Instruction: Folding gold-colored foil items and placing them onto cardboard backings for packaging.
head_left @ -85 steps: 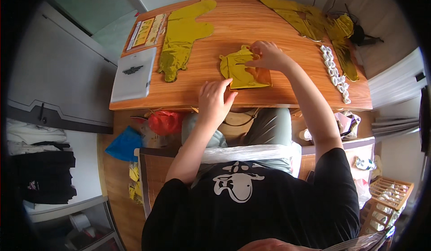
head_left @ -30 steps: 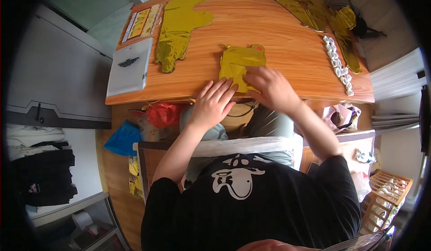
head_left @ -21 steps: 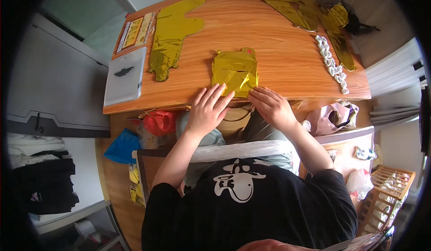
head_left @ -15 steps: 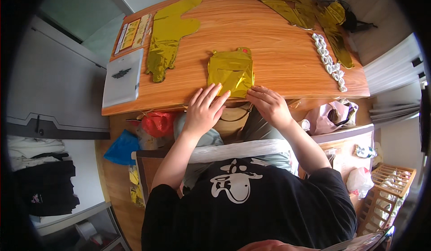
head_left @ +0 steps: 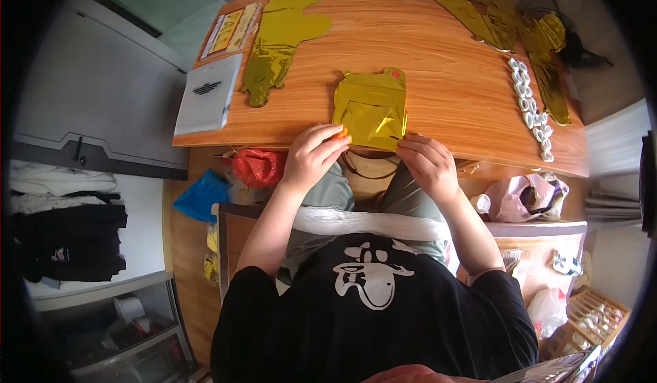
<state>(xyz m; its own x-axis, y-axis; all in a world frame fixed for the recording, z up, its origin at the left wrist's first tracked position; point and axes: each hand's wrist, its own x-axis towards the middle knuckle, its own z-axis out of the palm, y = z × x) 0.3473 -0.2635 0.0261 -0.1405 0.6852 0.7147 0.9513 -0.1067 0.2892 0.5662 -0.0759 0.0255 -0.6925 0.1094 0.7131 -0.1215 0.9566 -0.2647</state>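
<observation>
A folded gold foil balloon [head_left: 373, 102] lies at the table's near edge, roughly square, with a small red spot on a tab at its far right corner. My left hand [head_left: 315, 156] is closed at its near left corner, thumb and fingers pinching the foil. At the near right corner my right hand [head_left: 428, 164] has its fingers bent together on the foil's edge. The fingertips cover both corners.
Flat gold foil balloons lie at the table's far left [head_left: 294, 23] and far right [head_left: 472, 10]. White coiled ties [head_left: 528, 102] run in a row at right. A pale plastic folder [head_left: 209, 99] and a printed sheet [head_left: 231, 32] sit at left. Dark cables [head_left: 582, 47] lie far right.
My hands have gone from resting flat on the foil's near part to pinching its near corners. The whole view has shifted, so the table appears further right.
</observation>
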